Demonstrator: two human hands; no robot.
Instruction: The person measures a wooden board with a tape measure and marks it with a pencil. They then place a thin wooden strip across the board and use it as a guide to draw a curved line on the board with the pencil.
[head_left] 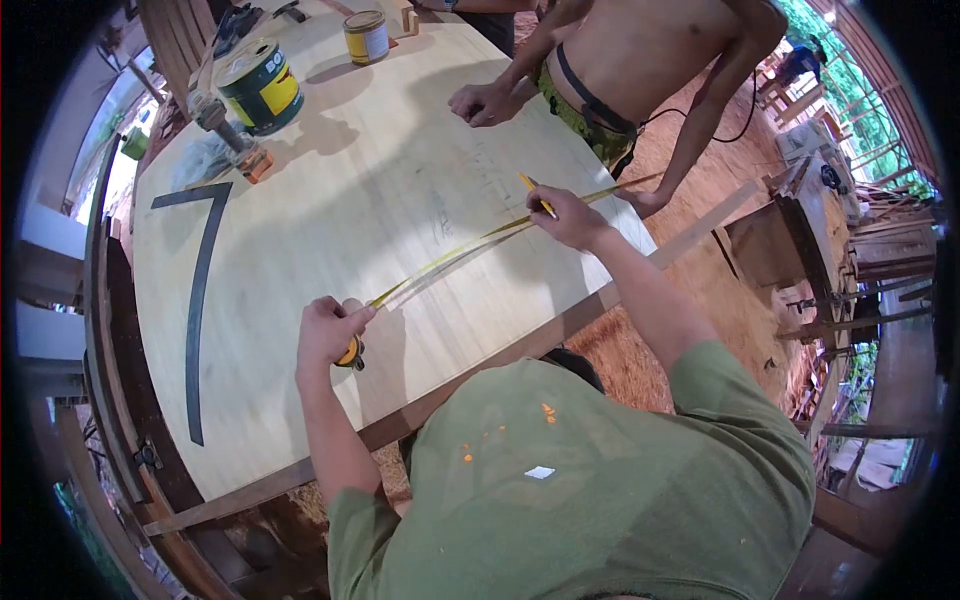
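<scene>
My left hand (328, 330) is closed around a tape measure (352, 353) near the front edge of a pale plywood sheet (300, 240). Its yellow blade (440, 261) runs out from the case to the right, across the sheet. My right hand (568, 218) grips a yellow pencil (538, 193) just above the blade, with the pencil pointing up and left. Beyond it, a co-worker's hand (648, 202) rests at the sheet's right edge by the far end of the blade. Faint pencil marks (490, 178) show on the wood.
A dark carpenter's square (205, 310) lies on the left of the sheet. Behind it are a cordless power tool (232, 138), a large green-yellow can (260, 88) and a smaller yellow can (366, 38). The co-worker's other fist (482, 104) leans on the sheet. Sawdust covers the floor (720, 200).
</scene>
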